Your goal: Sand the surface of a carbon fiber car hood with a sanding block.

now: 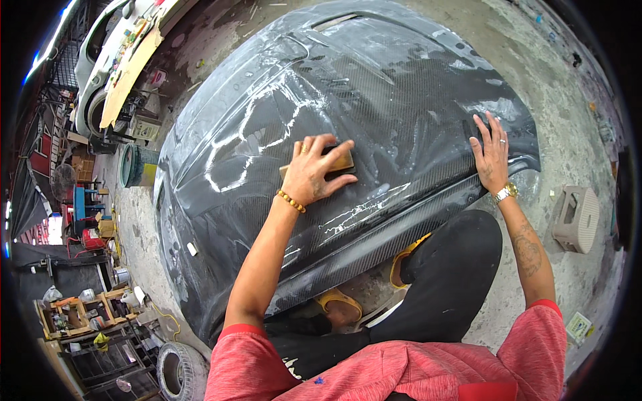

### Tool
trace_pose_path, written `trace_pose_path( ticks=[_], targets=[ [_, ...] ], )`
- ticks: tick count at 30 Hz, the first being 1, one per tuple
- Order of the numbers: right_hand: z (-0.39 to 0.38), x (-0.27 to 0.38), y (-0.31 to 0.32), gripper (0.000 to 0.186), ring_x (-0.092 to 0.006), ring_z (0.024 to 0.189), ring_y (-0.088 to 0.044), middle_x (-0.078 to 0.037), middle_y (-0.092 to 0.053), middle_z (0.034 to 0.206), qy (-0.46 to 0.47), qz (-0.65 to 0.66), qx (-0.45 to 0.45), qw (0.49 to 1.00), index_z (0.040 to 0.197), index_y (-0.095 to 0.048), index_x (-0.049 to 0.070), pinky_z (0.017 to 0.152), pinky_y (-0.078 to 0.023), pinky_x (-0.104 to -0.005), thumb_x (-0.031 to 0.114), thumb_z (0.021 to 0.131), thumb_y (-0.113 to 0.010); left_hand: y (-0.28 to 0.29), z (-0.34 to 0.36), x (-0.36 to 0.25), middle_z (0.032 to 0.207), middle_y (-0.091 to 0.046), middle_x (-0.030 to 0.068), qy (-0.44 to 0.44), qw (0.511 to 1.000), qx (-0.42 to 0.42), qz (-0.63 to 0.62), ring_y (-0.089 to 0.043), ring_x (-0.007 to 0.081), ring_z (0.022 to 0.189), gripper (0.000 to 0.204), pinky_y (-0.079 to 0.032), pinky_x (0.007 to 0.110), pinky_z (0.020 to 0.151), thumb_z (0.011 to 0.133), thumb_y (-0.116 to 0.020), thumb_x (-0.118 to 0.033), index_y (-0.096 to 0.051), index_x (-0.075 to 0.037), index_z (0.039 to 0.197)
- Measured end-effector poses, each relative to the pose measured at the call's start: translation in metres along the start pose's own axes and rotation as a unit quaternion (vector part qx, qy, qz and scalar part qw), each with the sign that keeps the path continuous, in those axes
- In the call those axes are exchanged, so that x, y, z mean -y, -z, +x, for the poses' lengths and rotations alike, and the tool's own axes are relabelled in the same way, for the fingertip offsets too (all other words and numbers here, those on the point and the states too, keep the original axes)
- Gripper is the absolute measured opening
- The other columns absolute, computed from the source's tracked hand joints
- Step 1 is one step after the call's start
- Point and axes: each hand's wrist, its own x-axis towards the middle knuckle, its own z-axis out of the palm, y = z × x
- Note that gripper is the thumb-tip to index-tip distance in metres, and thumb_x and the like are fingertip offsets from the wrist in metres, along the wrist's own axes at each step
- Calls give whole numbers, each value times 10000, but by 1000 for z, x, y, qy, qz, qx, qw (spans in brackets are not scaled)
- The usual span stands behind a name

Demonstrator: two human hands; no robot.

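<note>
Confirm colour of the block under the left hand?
Tan block, under the left hand; head view shows it best.

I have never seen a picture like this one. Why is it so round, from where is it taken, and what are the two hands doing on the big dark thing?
The picture comes from a wide fisheye camera worn on a person's head, looking down; that lens bends straight edges into curves. There is no machine here, only a person's two bare hands.

The big dark thing is a carbon-fibre car hood, wet and streaked white, lying on a concrete floor. The left hand presses a flat tan sanding block onto it, fingers curled over the top. The right hand lies open and flat near the hood's edge and holds nothing.

On the floor to the right stands a small grey plastic stool. At lower left lies a tyre.
</note>
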Motion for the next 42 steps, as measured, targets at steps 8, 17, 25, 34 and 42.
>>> trace_pose_path(
  ticks=[8,17,25,34,42],
  targets=[
    [3,7,0,558,-367,1517,-240,-97,-286,1643,-10,6,-2,1000,1562,-391,234,1229,-174,-551,500,1071,-387,-10,-66,-30,1170,-611,58,55,998,28,18,-558,276,1045,490,-448,407,892,863,-754,-203,-662,-218,1344],
    [1,7,21,528,-348,1513,-261,-102,-317,1637,-6,46,-5,999,1548,-424,180,1237,-197,-495,411,1073,-426,-5,103,119,1013,-634,148,86,985,-146,13,-589,327,978,509,-465,415,906,856,-777,-124,-573,-24,1311],
    [7,11,-6,525,-371,1505,-266,-125,-314,1630,-17,55,-19,998,1545,-427,195,1229,-215,-497,431,1076,-425,-22,109,157,1085,-652,165,179,961,-188,93,-580,385,1045,236,-459,490,937,880,-732,-287,-719,-101,1026],
    [2,8,7,523,-360,1519,-240,-105,-309,1639,-2,26,-13,1000,1548,-424,186,1239,-193,-495,424,1082,-410,-4,-53,-40,1137,-607,152,111,991,25,-75,-576,345,1021,400,-454,437,927,819,-793,-144,-655,-68,1187],
    [10,11,14,513,-363,1501,-280,-114,-337,1622,-2,55,-26,998,1536,-442,177,1227,-220,-490,405,1077,-426,7,120,179,1060,-651,213,139,971,-185,62,-584,395,1042,300,-481,470,924,867,-763,-298,-729,-75,1066]
  ],
)
